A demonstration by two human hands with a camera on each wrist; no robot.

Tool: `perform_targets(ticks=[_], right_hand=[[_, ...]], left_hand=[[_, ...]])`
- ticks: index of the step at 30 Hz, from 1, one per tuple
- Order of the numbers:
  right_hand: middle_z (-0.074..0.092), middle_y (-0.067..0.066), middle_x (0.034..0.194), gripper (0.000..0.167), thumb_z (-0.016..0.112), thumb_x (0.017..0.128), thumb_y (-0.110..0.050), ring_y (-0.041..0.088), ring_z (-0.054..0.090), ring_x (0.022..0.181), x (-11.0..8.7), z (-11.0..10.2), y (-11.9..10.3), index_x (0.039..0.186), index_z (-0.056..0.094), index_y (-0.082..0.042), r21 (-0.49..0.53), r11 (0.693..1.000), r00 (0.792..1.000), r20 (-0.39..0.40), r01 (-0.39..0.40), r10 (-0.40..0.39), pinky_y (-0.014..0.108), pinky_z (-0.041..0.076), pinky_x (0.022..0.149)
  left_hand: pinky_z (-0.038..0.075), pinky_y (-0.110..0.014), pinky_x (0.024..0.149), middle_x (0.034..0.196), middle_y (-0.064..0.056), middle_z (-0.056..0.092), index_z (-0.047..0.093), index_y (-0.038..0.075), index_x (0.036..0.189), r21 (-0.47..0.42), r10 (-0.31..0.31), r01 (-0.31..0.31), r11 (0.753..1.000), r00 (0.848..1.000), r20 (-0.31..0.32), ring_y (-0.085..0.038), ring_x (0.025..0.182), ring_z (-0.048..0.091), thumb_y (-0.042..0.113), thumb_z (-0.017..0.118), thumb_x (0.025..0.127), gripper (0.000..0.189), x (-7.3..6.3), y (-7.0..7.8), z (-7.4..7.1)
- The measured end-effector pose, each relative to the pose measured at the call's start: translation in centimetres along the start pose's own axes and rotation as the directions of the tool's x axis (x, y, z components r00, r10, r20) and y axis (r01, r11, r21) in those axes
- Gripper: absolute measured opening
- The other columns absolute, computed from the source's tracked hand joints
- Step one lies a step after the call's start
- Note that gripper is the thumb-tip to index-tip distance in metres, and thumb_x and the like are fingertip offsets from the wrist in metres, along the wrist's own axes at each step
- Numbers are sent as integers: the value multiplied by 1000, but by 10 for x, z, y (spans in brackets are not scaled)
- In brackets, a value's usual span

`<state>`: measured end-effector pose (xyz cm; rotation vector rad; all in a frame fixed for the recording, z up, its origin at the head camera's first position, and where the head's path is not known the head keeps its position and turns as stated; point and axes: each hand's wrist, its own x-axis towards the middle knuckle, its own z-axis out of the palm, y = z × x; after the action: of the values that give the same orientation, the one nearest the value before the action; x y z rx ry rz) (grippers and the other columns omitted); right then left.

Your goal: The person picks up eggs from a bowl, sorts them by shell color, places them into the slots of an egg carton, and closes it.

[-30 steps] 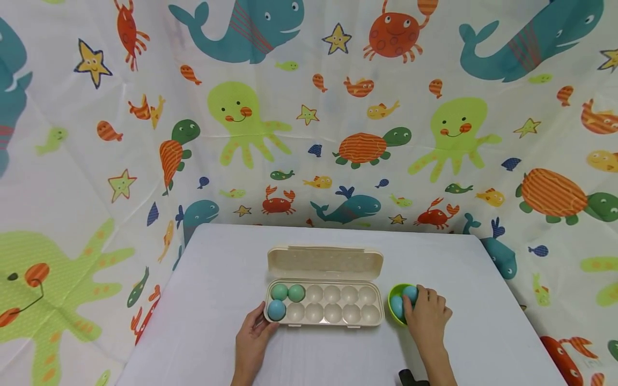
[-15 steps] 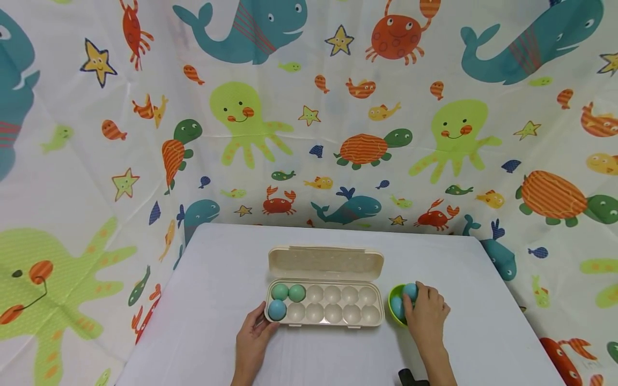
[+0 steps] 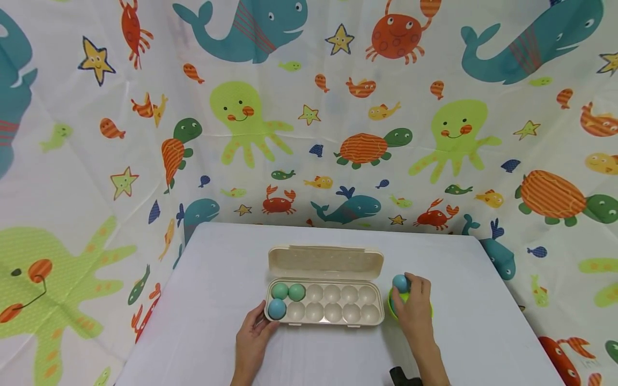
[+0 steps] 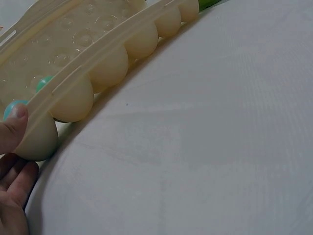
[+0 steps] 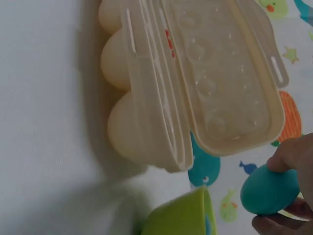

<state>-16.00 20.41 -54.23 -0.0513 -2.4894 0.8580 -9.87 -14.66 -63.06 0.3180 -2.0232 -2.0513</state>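
Observation:
A beige egg carton (image 3: 333, 324) lies on the table with its lid (image 3: 325, 262) raised. Two green eggs (image 3: 296, 292) sit in the back row at the left, and a blue egg (image 3: 277, 309) fills the front left cup. My left hand (image 3: 252, 335) grips the carton's front left corner, thumb at the rim and fingers underneath. With thumb and fingers, my right hand (image 3: 416, 311) pinches another blue egg (image 5: 270, 190) above the lime-green bowl (image 5: 180, 215). Part of that bowl is hidden behind the hand; something blue shows inside it.
The white-covered table (image 3: 222, 257) reaches back to a curtain (image 3: 289, 112) printed with sea animals. The bowl stands close to the carton's right end. A black device (image 3: 404, 377) is on the right wrist.
My right hand has lifted the blue egg out of the bowl and moved it up and slightly left. The left hand and the carton have stayed in place.

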Motion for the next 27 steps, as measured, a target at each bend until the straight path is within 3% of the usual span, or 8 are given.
perform_targets(ticks=[5,8,11,13,18,24,27], right_hand=[[51,24,114,46,75,81,2,32,57,102,0,10,-11,119,51,9,63,993,994,-50,97,-94,50,61,84],[53,21,112,45,76,81,2,25,57,101,-2,17,-19,118,52,7,117,986,993,-42,118,-114,29,62,85],[54,17,111,45,77,80,1,21,58,100,-5,24,-28,118,53,5,159,978,991,-26,135,-132,12,55,88],[55,16,110,45,77,79,1,21,59,100,-8,29,-35,117,53,5,191,969,988,-17,157,-156,14,56,88],[56,12,110,46,79,77,2,20,59,101,-14,43,-53,116,55,1,229,949,973,23,217,-228,39,64,83],[57,9,109,46,82,76,1,18,61,100,-25,62,-72,115,56,0,259,914,942,38,312,-332,30,64,81],[59,7,110,46,82,78,0,17,62,100,-31,72,-81,116,57,0,281,895,923,68,347,-379,29,64,81]], left_hand=[[56,-13,92,139,-24,57,54,0,140,12,-5,5,1000,1000,0,6,108,63,8,82,82,65,0,-1,-1],[56,-13,92,138,-24,57,54,0,140,9,7,-7,1000,1000,0,6,108,63,8,81,82,64,1,-2,0],[56,-13,92,138,-25,57,54,-1,139,-2,15,-15,1000,1000,0,5,108,63,5,81,82,64,1,-2,0],[56,-13,92,138,-26,57,54,-2,139,-9,17,-17,1000,1000,1,5,108,63,4,81,82,64,0,-2,0],[56,-13,92,137,-27,57,53,-3,139,-15,16,-16,1000,1000,-2,6,108,63,3,81,82,64,0,-2,1],[56,-13,92,137,-27,57,54,-3,139,-13,14,-14,1000,1000,-7,5,108,63,1,80,82,64,1,-2,1],[56,-12,92,138,-25,58,53,-2,140,-3,-16,16,1000,1000,-8,6,108,63,2,81,82,65,2,-2,1]])
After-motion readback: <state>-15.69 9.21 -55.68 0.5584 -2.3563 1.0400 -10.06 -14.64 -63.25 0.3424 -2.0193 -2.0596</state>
